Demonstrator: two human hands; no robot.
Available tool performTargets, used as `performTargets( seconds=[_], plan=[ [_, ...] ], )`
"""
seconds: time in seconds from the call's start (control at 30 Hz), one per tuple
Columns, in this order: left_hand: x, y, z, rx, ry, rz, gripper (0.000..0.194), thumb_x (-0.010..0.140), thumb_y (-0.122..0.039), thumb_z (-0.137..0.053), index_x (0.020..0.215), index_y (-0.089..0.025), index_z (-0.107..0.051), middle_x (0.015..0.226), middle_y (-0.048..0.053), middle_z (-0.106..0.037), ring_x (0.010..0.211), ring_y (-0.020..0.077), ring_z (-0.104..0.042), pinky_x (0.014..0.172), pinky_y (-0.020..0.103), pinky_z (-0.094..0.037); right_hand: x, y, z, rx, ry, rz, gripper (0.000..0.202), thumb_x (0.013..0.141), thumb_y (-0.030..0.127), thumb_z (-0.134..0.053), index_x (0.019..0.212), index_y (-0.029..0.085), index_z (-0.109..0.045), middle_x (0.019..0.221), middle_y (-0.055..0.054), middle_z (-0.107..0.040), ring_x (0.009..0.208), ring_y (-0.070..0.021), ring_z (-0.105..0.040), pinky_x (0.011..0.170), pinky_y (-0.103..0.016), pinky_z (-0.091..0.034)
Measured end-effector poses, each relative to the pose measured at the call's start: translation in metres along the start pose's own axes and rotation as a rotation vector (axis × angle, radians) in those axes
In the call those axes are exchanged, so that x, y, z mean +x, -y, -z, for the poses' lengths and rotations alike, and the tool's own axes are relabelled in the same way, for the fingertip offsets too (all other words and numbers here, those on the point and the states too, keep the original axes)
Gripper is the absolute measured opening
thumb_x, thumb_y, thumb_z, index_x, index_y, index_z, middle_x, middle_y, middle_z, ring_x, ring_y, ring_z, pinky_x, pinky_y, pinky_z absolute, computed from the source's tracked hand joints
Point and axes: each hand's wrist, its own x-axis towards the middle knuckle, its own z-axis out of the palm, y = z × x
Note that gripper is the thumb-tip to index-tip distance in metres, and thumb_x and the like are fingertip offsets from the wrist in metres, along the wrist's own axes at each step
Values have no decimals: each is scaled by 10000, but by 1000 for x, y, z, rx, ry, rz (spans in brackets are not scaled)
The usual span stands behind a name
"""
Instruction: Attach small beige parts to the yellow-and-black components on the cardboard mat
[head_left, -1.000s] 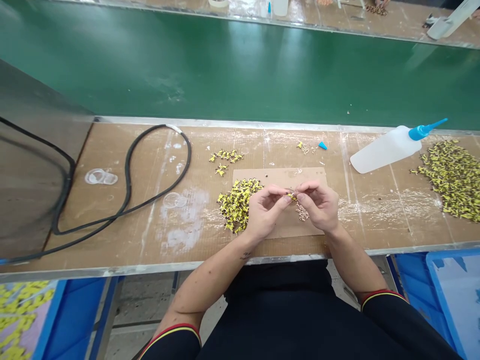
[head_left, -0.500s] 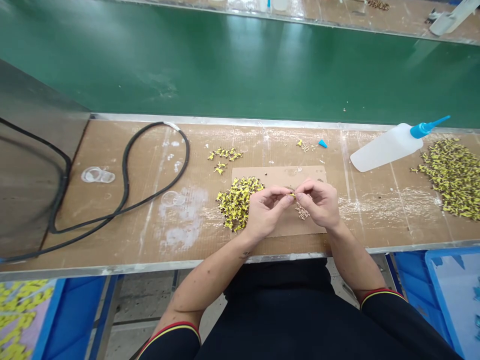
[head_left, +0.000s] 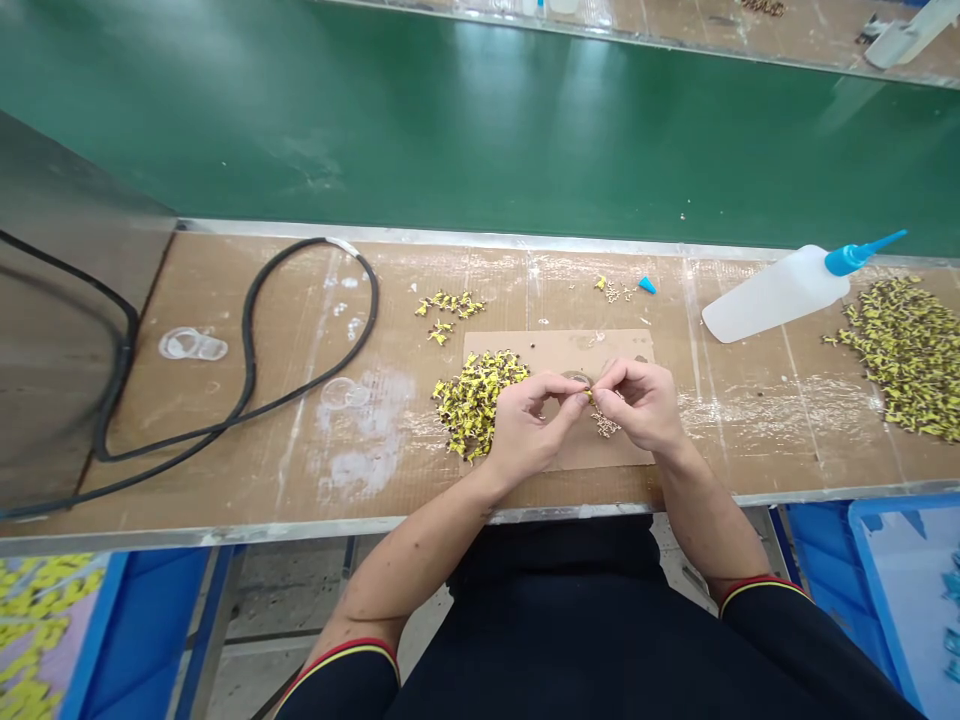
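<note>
My left hand (head_left: 529, 418) and my right hand (head_left: 639, 402) meet fingertip to fingertip over a cardboard sheet (head_left: 555, 343). Between their pinched thumbs and forefingers is a small yellow piece (head_left: 589, 397), mostly covered by the fingers. Both hands seem to grip it. Beside my left hand lies a heap of small yellow-and-dark pieces (head_left: 476, 400). A little pile of tiny pale pieces (head_left: 606, 424) sits under my right hand. Behind the fingertips, a round greyish thing (head_left: 576, 377) is partly hidden.
A white squeeze bottle (head_left: 776, 295) with a blue nozzle lies at right, near a larger yellow heap (head_left: 904, 355). A blue cap (head_left: 647, 285) and a few yellow pieces (head_left: 450, 304) lie farther back. A black cable (head_left: 247, 340) loops across the left side. Blue bins (head_left: 142, 620) stand below the edge.
The hands stay almost in place, still pinched together. The small yellow piece between the fingertips looks slightly turned. The whole view has shifted a little.
</note>
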Motion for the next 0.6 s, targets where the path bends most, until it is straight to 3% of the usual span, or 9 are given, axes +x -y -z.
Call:
performTargets(
  seconds=[0.2, 0.37, 0.5, 0.6],
  plan=[
    [1, 0, 1, 138, -15, -225, 35, 882, -192, -716, 857, -190, -740, 791, 28, -773, 675, 120, -682, 681, 243, -557, -1, -4, -2, 104, 23, -54, 149, 802, 227, -699, 668, 205, -636, 582, 28, -579, 535, -103, -495, 489, -235, -389],
    [0, -3, 0, 290, -77, -375, 57, 896, -147, -687, 864, -186, -714, 783, 19, -774, 665, 113, -702, 650, 227, -560, -2, -4, -5, 125, 17, -152, 258, 821, 384, -735, 673, 206, -620, 609, 14, -586, 563, -114, -500, 510, -249, -398],
    [-2, -3, -1, 290, -106, -396, 57, 900, -141, -689, 884, -190, -712, 796, 21, -778, 694, 119, -722, 660, 227, -566, -3, -4, -8, 162, 31, -159, 349, 830, 495, -736, 677, 209, -607, 621, 10, -589, 568, -117, -493, 518, -258, -394],
    [-4, -1, -2, 217, -95, -320, 29, 906, -176, -696, 889, -189, -716, 782, 22, -763, 679, 118, -703, 657, 229, -557, -3, -5, -8, 185, 46, -143, 375, 845, 530, -726, 690, 209, -609, 641, 7, -595, 585, -120, -502, 536, -264, -405]
  ],
)
